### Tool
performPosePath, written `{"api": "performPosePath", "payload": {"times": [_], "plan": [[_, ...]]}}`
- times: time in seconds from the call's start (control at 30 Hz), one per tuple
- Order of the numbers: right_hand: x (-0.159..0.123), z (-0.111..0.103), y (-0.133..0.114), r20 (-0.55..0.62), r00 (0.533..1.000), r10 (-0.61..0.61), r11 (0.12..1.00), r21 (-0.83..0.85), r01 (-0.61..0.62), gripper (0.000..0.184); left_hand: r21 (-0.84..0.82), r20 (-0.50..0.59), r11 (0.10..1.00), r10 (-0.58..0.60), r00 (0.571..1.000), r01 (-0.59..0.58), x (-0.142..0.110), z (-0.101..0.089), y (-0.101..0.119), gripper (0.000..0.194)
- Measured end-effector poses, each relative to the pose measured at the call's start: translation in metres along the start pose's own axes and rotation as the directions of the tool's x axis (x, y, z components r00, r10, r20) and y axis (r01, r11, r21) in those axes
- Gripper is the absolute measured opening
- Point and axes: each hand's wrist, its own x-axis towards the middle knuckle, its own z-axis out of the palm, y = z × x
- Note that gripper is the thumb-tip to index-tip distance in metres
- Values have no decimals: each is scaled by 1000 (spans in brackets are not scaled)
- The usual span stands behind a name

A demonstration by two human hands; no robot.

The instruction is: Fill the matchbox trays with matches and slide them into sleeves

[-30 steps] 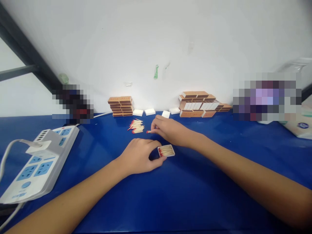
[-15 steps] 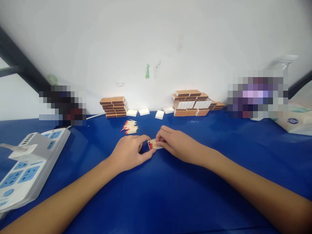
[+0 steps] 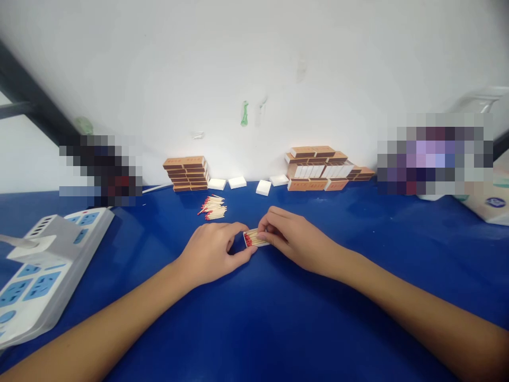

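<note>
A small white matchbox tray [image 3: 265, 244] lies on the blue table in front of me, filled with red-tipped matches [image 3: 251, 238] whose heads point left. My left hand [image 3: 210, 252] grips the tray's left end, thumb at the near side and index finger at the far side. Over the tray's right part, my right hand [image 3: 292, 236] has thumb and fingers pinched on the matches; its fingertips cover some of the sticks. Just beyond my left hand is a loose pile of matches [image 3: 214, 207], heads mostly to the left.
Stacked matchboxes [image 3: 185, 174] stand against the wall at left, a larger matchbox stack [image 3: 314, 170] at right. Between them lie several white trays [image 3: 237, 182]. A white power strip [image 3: 59, 281] with a plugged-in adapter occupies the left side. A tissue pack [image 3: 489, 199] sits far right.
The view has shifted slightly. Both hands keep their places at the matchbox tray, with the right fingertips still on the matches. The loose pile looks the same.
</note>
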Motion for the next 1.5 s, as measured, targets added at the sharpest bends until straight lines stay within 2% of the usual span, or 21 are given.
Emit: {"api": "performPosePath", "payload": {"times": [0.43, 0.7, 0.9, 0.97, 1.03, 1.07, 1.1, 1.13, 1.17, 1.2, 1.27, 1.3, 1.33, 1.37, 1.43, 1.5], "plan": [[0, 2, 5, -22, 998, -57, 993, -103, 54, 14, -1, 2, 1000, 30, 1000, -30, -1, 1, 1, 31], [-1, 4, 8, -56, 984, -169, 983, -86, 164, 9, 0, 15, 999, 41, 999, -41, -2, 0, 2, 30], [1, -1, 12, -129, 978, -166, 979, -137, 148, 8, -10, 16, 999, 32, 999, -32, -1, 0, 2, 28], [3, -10, 20, -171, 970, -174, 973, -180, 143, 11, -8, 8, 1000, 23, 1000, -23, -1, 0, 2, 28], [6, -24, 32, -271, 950, -157, 968, -232, 94, 15, -1, -2, 1000, 14, 1000, -14, -1, 1, 1, 29], [8, -32, 40, -358, 925, -128, 967, -252, 36, 16, 2, -5, 1000, 13, 1000, -13, -1, 1, 0, 30], [9, -40, 49, -482, 873, -80, 967, -251, -50, 16, 2, -5, 1000, 15, 1000, -15, -1, 1, 0, 30], [10, -49, 59, -642, 766, -31, 965, -220, -145, 16, 1, -4, 1000, 16, 1000, -16, -1, 1, 0, 30], [11, -59, 71, -785, 618, 29, 959, -152, -239, 16, 1, -3, 1000, 18, 1000, -18, -1, 1, 1, 31], [11, -68, 83, -872, 481, 90, 951, -68, -302, 15, 1, -3, 1000, 19, 1000, -19, -1, 1, 1, 31], [11, -85, 108, -936, 263, 233, 910, 115, -397, 12, 3, -5, 1000, 20, 1000, -20, -1, 1, 2, 31], [10, -92, 119, -933, 193, 303, 886, 201, -418, 10, 4, -6, 1000, 21, 1000, -21, -2, 1, 2, 31], [9, -97, 130, -905, 156, 396, 856, 303, -419, 9, 6, -7, 1000, 22, 1000, -22, -2, 1, 2, 31], [7, -102, 138, -853, 140, 502, 809, 407, -425, 10, 5, -6, 1000, 23, 1000, -23, -2, 1, 3, 31], [4, -106, 149, -729, 162, 665, 712, 554, -431, 9, -2, -1, 1000, 24, 1000, -24, -2, 1, 3, 31], [2, -105, 154, -646, 202, 736, 657, 613, -439, 4, -6, -4, 1000, 19, 1000, -19, -1, 1, 2, 30]]}}
